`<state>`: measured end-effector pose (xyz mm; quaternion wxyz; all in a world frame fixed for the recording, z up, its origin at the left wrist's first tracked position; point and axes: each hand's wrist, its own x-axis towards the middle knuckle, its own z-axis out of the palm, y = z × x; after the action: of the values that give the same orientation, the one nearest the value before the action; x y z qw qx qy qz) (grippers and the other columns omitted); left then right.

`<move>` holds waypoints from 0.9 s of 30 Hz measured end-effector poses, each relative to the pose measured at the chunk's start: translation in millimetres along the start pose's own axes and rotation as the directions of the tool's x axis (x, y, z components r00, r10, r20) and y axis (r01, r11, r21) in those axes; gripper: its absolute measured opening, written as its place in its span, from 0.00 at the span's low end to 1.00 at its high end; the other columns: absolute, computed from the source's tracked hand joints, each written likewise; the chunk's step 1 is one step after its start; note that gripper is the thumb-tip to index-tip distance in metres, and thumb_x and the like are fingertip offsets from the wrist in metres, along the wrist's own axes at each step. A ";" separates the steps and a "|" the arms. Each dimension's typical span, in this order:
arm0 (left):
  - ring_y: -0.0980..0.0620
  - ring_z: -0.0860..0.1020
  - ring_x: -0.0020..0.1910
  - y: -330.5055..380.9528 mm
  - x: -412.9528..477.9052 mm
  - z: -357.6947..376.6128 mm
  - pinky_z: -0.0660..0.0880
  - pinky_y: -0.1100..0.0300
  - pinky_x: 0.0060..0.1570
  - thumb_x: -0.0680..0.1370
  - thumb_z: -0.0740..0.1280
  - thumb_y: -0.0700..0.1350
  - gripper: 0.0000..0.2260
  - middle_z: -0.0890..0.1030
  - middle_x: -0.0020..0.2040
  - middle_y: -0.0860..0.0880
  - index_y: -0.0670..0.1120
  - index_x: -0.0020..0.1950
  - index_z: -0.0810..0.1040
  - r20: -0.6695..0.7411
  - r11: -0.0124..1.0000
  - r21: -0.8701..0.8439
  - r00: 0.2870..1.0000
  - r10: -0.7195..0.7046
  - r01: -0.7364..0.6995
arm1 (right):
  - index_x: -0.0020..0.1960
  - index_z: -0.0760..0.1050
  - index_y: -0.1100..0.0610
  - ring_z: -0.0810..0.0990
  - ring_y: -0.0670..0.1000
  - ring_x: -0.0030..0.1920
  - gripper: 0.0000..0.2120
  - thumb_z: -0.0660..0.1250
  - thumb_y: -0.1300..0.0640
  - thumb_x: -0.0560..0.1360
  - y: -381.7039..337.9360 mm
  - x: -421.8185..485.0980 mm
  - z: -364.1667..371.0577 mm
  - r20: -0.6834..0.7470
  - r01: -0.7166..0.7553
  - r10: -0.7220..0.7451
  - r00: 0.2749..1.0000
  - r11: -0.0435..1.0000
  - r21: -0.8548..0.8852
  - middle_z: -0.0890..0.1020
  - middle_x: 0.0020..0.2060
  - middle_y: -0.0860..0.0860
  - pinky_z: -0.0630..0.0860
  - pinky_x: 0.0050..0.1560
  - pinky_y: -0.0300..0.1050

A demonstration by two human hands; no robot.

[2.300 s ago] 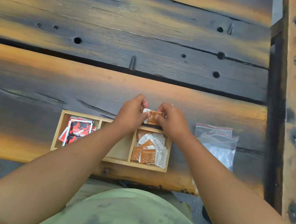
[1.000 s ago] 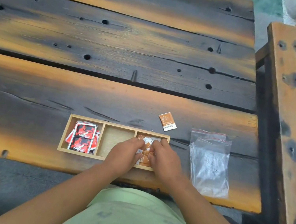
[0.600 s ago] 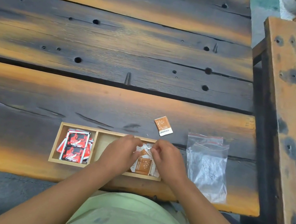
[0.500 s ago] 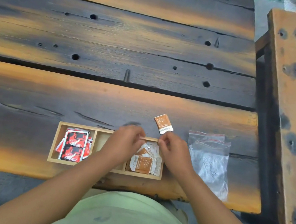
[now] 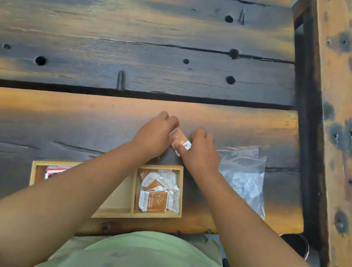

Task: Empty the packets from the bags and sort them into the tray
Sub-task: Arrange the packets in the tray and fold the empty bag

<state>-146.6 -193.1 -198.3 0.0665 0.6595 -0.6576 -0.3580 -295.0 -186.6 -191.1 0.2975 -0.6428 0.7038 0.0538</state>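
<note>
A small wooden tray (image 5: 181, 193) with three compartments lies near the table's front edge. Its right compartment holds several orange and white packets (image 5: 158, 193). Red packets (image 5: 54, 170) show in the left compartment, mostly hidden by my left forearm. Beyond the tray a single orange packet (image 5: 179, 140) lies on the table between my two hands. My left hand (image 5: 155, 135) touches its left side and my right hand (image 5: 200, 153) has its thumb on the near right corner. Both hands pinch the packet.
Clear zip bags (image 5: 241, 177) with red seal lines lie flat to the right of the tray. A thick wooden beam (image 5: 341, 135) runs along the table's right side. A dark gap (image 5: 63, 88) separates the table planks farther out.
Both hands have left the tray's right compartment and moved forward to the loose orange packet beyond the tray, closing on it from both sides.
</note>
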 end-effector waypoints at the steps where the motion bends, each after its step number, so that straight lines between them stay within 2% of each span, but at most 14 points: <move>1: 0.43 0.76 0.54 -1.9 1.5 1.7 0.76 0.48 0.52 0.77 0.68 0.44 0.15 0.74 0.56 0.45 0.48 0.63 0.75 0.006 1.000 -0.002 1.000 0.005 -0.005 | 0.59 0.68 0.54 0.77 0.58 0.53 0.25 0.71 0.39 0.73 -1.7 1.6 1.1 0.009 -0.001 0.001 1.000 1.000 -0.018 0.73 0.56 0.54 0.77 0.48 0.54; 5: 0.45 0.74 0.56 -7.5 -0.1 3.3 0.74 0.50 0.55 0.75 0.71 0.44 0.20 0.72 0.56 0.45 0.50 0.66 0.75 0.024 0.999 -0.016 0.999 0.035 -0.035 | 0.61 0.70 0.57 0.77 0.59 0.54 0.25 0.70 0.40 0.74 -5.6 4.9 3.9 0.056 0.046 -0.043 0.998 0.997 -0.064 0.72 0.57 0.56 0.75 0.49 0.53; 8: 0.47 0.73 0.56 -10.0 -3.9 1.9 0.74 0.51 0.56 0.73 0.73 0.44 0.19 0.71 0.55 0.46 0.49 0.64 0.77 0.037 0.999 -0.034 0.998 0.043 -0.042 | 0.59 0.71 0.56 0.78 0.58 0.52 0.23 0.71 0.40 0.74 -6.9 4.3 2.2 0.052 0.069 -0.067 0.996 0.997 -0.028 0.73 0.56 0.54 0.78 0.49 0.55; 10: 0.47 0.73 0.56 -10.0 -6.5 1.5 0.73 0.51 0.56 0.73 0.75 0.44 0.17 0.72 0.55 0.46 0.47 0.60 0.77 0.030 0.998 -0.052 0.999 0.041 -0.039 | 0.56 0.70 0.55 0.77 0.57 0.49 0.19 0.72 0.44 0.74 -7.3 3.0 -1.0 0.057 0.097 -0.096 0.994 0.995 -0.003 0.73 0.53 0.53 0.77 0.46 0.54; 13: 0.48 0.73 0.52 -7.3 -9.2 2.0 0.72 0.53 0.51 0.73 0.74 0.43 0.11 0.73 0.52 0.47 0.46 0.51 0.75 0.004 0.998 -0.059 1.000 0.017 -0.017 | 0.53 0.68 0.54 0.78 0.57 0.47 0.12 0.70 0.54 0.76 -6.5 1.1 -7.1 0.046 0.124 -0.126 0.991 0.991 0.048 0.78 0.49 0.53 0.76 0.45 0.53; 16: 0.48 0.75 0.44 -3.1 -14.7 0.8 0.73 0.53 0.44 0.74 0.73 0.43 0.09 0.76 0.45 0.49 0.48 0.44 0.72 0.006 0.991 -0.128 1.000 -0.030 0.030 | 0.51 0.71 0.54 0.78 0.55 0.45 0.08 0.69 0.55 0.77 -5.3 -1.7 -12.7 0.052 0.160 -0.166 0.985 0.982 0.101 0.80 0.45 0.52 0.74 0.43 0.51; 18: 0.49 0.76 0.39 -1.7 -21.3 -1.5 0.73 0.52 0.40 0.74 0.73 0.43 0.10 0.79 0.40 0.48 0.48 0.43 0.72 0.012 0.962 -0.252 0.995 -0.103 0.102 | 0.48 0.74 0.54 0.78 0.54 0.44 0.06 0.70 0.54 0.77 -4.3 -4.4 -15.9 0.052 0.182 -0.191 0.980 0.973 0.139 0.81 0.42 0.51 0.74 0.42 0.50; 21: 0.50 0.77 0.38 0.5 -35.6 -7.9 0.73 0.54 0.39 0.75 0.73 0.43 0.06 0.80 0.40 0.48 0.47 0.47 0.76 -0.014 0.912 -0.380 0.985 -0.175 0.156 | 0.43 0.74 0.54 0.77 0.53 0.39 0.06 0.70 0.55 0.76 -4.3 -11.3 -24.0 0.047 0.186 -0.202 0.978 0.957 0.224 0.78 0.36 0.50 0.70 0.37 0.48; 24: 0.50 0.79 0.40 3.4 -53.0 -14.1 0.76 0.54 0.41 0.77 0.71 0.44 0.03 0.81 0.40 0.47 0.47 0.47 0.79 -0.037 0.904 -0.404 0.984 -0.172 0.142 | 0.35 0.68 0.51 0.72 0.50 0.34 0.15 0.70 0.53 0.77 -6.5 -21.7 -29.0 0.061 0.162 -0.186 0.981 0.947 0.278 0.74 0.31 0.48 0.65 0.34 0.46; 27: 0.51 0.79 0.39 6.0 -69.7 -18.9 0.76 0.56 0.38 0.78 0.70 0.44 0.03 0.80 0.40 0.48 0.49 0.45 0.77 -0.045 0.907 -0.400 0.986 -0.163 0.131 | 0.36 0.68 0.51 0.70 0.47 0.33 0.14 0.68 0.53 0.78 -12.1 -35.3 -29.5 0.076 0.152 -0.182 0.980 0.943 0.298 0.73 0.31 0.46 0.65 0.33 0.45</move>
<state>-132.6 -137.3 -154.3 0.1969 0.6935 -0.5170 -0.4616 -294.1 -171.3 -146.1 0.4277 -0.6459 0.6309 -0.0426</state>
